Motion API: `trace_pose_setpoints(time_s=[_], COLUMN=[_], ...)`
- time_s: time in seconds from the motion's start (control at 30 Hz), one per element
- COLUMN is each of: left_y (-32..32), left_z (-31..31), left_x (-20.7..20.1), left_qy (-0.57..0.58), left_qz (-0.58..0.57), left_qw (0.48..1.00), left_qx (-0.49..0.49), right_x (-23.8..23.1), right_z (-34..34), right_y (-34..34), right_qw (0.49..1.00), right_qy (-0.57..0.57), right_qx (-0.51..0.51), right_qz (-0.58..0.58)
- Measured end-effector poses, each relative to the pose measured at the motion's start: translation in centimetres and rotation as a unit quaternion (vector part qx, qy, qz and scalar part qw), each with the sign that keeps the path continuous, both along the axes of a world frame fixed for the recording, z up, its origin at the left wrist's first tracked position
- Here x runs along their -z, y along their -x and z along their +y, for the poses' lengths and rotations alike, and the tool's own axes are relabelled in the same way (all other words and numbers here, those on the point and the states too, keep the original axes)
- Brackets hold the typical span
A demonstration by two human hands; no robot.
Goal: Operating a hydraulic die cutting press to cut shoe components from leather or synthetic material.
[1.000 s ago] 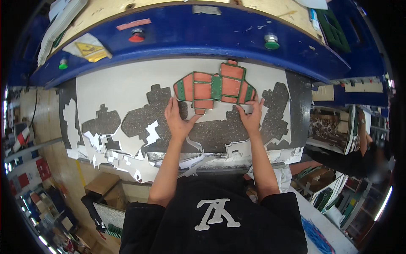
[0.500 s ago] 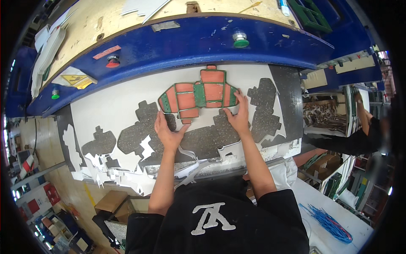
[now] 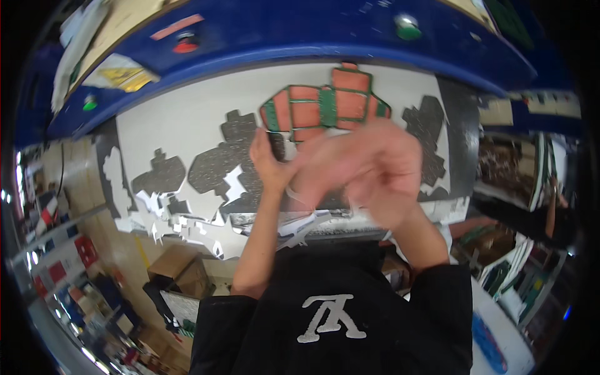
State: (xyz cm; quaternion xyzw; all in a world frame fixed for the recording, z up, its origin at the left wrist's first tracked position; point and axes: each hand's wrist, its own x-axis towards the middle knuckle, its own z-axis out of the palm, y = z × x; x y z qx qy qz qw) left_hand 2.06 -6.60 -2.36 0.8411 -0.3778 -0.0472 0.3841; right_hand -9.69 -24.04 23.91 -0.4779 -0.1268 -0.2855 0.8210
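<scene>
Right now my left hand (image 3: 270, 161) lies flat with its fingers spread on the dark speckled sheet (image 3: 250, 169), fingertips just below the orange and green die-cut cardboard piece (image 3: 325, 106), which sits on the pale work surface (image 3: 187, 125) under the blue machine edge (image 3: 312, 44). Nothing is gripped in that hand; it only presses down. My right hand (image 3: 369, 169) hangs in front of the sheet as a wide blur, raised above the surface and crossing toward the left one, so I cannot tell whether its fingers are apart or closed, nor whether it holds anything. The cardboard piece lies just beyond both hands, its lower edge near my left fingertips. To the left, dark cut-out shapes (image 3: 159, 175) show in the sheet, with white paper scraps (image 3: 165, 215) scattered along the near edge. A green button (image 3: 407, 26) and a red button (image 3: 186, 42) sit on the blue machine.
</scene>
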Motion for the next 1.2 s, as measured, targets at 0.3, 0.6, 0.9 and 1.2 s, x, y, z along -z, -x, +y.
trace_pose_setpoints(time_s=[0.3,0.6,0.9,1.2], left_y=[1.1,1.4,1.5,0.9], left_z=[-1.3,-1.3,-1.6,-1.6], left_x=[1.4,0.9,-1.0,-0.2], left_qy=[0.01,-0.005,0.017,0.002], left_qz=[-0.064,-0.057,0.193,-0.047], left_qw=[0.995,0.995,0.98,0.996], left_qx=[-0.071,-0.082,-0.05,-0.073], right_x=[-7.5,-7.1,5.1,23.4], right_z=[15.5,12.1,2.7,-6.3], right_y=[-7.5,-5.5,-2.7,8.0], right_qw=[0.938,0.967,0.951,0.682], right_qy=[-0.256,-0.143,0.181,0.395], right_qx=[-0.031,-0.114,0.193,0.504], right_qz=[-0.233,-0.178,0.16,0.353])
